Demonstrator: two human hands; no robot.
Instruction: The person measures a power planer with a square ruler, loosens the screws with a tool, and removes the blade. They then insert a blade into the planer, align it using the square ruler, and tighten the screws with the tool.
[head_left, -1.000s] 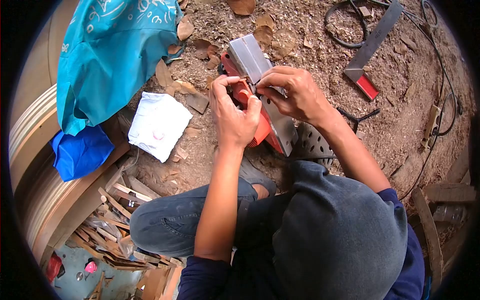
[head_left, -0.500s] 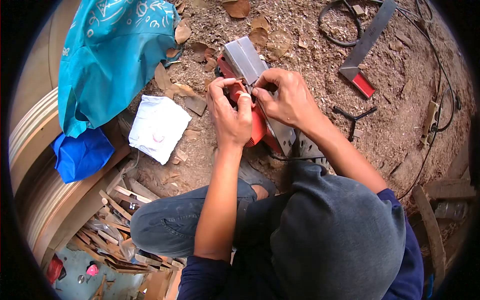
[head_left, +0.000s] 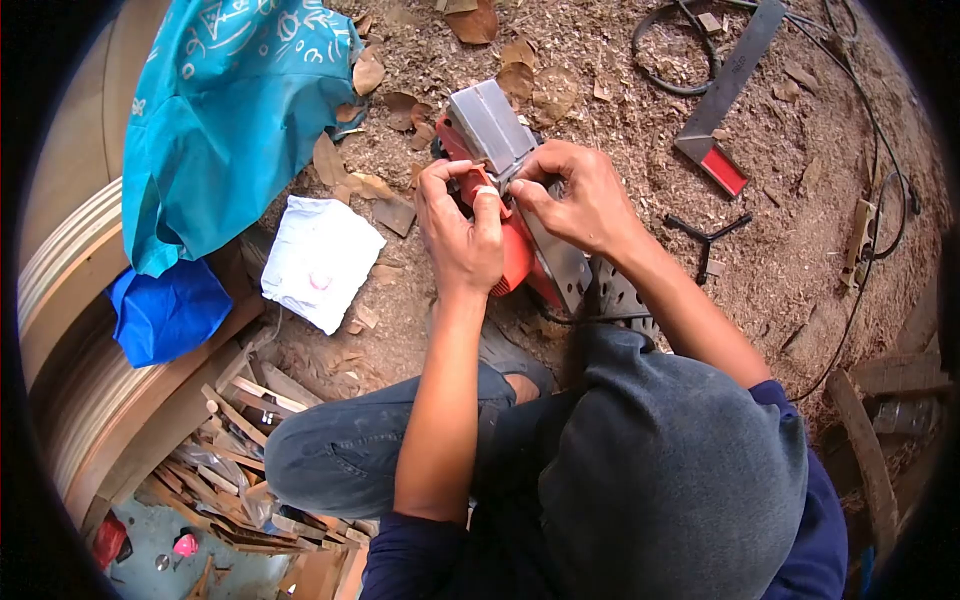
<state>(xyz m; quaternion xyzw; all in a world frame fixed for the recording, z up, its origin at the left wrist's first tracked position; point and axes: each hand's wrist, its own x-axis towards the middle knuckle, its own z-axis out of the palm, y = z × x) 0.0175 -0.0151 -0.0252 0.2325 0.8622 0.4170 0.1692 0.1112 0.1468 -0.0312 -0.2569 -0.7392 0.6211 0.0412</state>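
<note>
An orange electric planer [head_left: 492, 128] lies upside down on the sawdust-covered ground, its grey metal sole facing up. My left hand [head_left: 459, 235] grips the planer's orange body from the near left side. My right hand [head_left: 583, 198] rests on the sole, with its fingertips pinched at the gap in the middle of the sole, close to my left thumb. What the fingertips pinch is too small to tell. My knees in dark trousers fill the lower part of the view.
A metal try square with a red handle [head_left: 724, 110] lies to the right, beside a black Y-shaped wrench [head_left: 708, 235] and black cables [head_left: 668, 40]. A white bag [head_left: 318, 258] and teal cloth [head_left: 225, 110] lie left. Wood scraps [head_left: 240, 430] are piled lower left.
My hands and the planer shifted slightly up and left in the frame. My right fingertips moved closer to my left thumb at the gap in the sole.
</note>
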